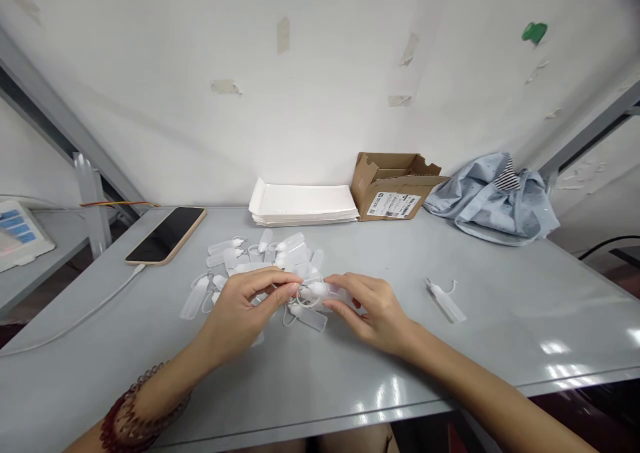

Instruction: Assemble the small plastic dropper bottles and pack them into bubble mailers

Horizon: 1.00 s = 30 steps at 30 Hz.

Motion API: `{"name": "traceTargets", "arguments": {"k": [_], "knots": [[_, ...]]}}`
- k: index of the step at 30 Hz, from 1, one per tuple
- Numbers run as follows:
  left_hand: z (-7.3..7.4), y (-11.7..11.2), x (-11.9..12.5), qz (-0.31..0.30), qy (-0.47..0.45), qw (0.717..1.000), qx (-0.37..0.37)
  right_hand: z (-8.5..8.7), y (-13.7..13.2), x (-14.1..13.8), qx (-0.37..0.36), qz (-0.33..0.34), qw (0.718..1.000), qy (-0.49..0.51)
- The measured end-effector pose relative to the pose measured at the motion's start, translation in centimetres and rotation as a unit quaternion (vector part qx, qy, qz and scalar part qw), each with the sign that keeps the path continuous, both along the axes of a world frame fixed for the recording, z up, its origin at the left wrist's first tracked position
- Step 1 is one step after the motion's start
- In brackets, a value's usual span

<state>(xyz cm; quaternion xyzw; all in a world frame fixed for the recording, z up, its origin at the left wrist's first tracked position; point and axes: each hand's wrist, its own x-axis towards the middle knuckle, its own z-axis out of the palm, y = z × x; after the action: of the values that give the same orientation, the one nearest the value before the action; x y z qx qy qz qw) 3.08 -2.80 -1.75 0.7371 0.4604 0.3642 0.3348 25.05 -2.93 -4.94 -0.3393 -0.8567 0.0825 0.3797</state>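
My left hand [246, 306] and my right hand [373, 306] meet over the middle of the grey table [320, 373]. Together they pinch one small clear plastic bottle with a white cap and a looped tether [316, 291]. The left fingers close on the cap end, the right fingers wrap the body. Just behind and under the hands lies a pile of several similar small clear bottles [260, 253]. One single bottle [445, 300] lies apart to the right. A beaded bracelet [133, 413] is on my left wrist.
A phone [167, 234] on a white cable lies at the back left. Against the wall stand a stack of white flat bags [303, 205], an open cardboard box [393, 186] and a crumpled light blue cloth [493, 196]. Metal shelf posts flank both sides.
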Motion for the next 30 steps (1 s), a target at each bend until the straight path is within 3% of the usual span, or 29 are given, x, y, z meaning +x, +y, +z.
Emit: {"name": "traceTargets", "arguments": {"k": [30], "knots": [[-1.4, 0.0, 0.5, -0.025, -0.018, 0.999, 0.018, -0.1, -0.2, -0.2, 0.080, 0.019, 0.997, -0.006]]}}
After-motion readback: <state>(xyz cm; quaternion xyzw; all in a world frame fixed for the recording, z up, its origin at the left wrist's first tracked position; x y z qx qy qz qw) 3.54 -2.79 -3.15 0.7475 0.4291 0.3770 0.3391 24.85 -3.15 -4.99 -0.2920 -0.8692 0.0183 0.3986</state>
